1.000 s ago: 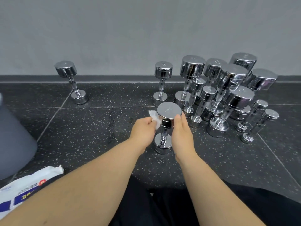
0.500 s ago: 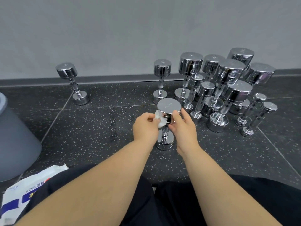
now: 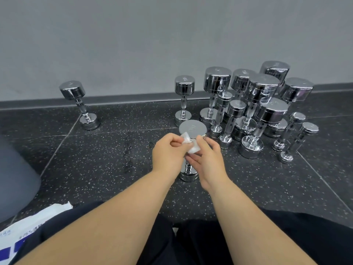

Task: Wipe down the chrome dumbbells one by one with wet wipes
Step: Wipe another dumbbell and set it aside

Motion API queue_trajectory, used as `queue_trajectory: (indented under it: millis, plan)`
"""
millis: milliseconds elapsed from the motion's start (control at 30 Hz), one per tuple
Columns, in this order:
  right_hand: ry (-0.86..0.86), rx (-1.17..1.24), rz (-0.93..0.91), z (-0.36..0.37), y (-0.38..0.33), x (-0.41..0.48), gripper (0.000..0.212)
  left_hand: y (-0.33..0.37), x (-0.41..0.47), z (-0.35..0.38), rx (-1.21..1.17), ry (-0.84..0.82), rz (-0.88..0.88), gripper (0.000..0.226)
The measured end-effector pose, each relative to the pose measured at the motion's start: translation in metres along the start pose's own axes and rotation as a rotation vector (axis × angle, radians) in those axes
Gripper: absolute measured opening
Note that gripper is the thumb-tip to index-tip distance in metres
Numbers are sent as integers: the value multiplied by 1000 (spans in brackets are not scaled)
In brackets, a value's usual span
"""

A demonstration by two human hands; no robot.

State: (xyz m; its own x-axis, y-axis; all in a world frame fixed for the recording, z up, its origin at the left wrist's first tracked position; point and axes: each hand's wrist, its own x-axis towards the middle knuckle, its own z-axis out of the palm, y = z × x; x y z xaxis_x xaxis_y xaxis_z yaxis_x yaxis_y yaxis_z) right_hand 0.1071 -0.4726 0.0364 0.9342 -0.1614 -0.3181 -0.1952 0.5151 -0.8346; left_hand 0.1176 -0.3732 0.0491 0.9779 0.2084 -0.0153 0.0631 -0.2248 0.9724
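Note:
A chrome dumbbell (image 3: 193,128) stands upright on the dark speckled floor right in front of me. Both hands are over its near side and hide its handle. My left hand (image 3: 168,155) pinches a small white wet wipe (image 3: 188,143) just below the top head. My right hand (image 3: 208,161) holds the other end of the same wipe between thumb and fingers. Only the top disc and the bottom head of the dumbbell show.
A cluster of several upright chrome dumbbells (image 3: 254,109) stands to the right by the grey wall. One dumbbell (image 3: 183,98) stands behind the near one, another (image 3: 80,104) far left. A wet wipe pack (image 3: 28,226) lies at lower left beside a grey bin (image 3: 15,178).
My right hand has left the dumbbell's top head and come onto the wipe. Both hands now gather the wipe in front of the dumbbell. The view has tilted down slightly.

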Motion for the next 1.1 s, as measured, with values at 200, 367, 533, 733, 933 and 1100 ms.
queue_trajectory:
  millis: [200, 367, 533, 733, 933, 1100]
  plan:
    - [45, 84, 33, -2, 0, 1, 70, -3, -3, 1, 54, -119, 4, 11]
    - [123, 11, -55, -5, -9, -8, 21, 7, -4, -3, -56, -148, -24, 17]
    - [280, -155, -260, -4, -14, -4, 7, 7, 9, -10, -229, 3, -117, 18]
    - [384, -203, -213, -6, -1, -1, 15, 5, 16, -1, -339, -105, -142, 26]
    - [388, -282, -283, -3, -7, 4, 16, 6, 28, -3, -430, -181, -236, 28]
    - [420, -240, -280, -3, 0, 5, 18, 6, 33, -3, -425, -204, -252, 21]
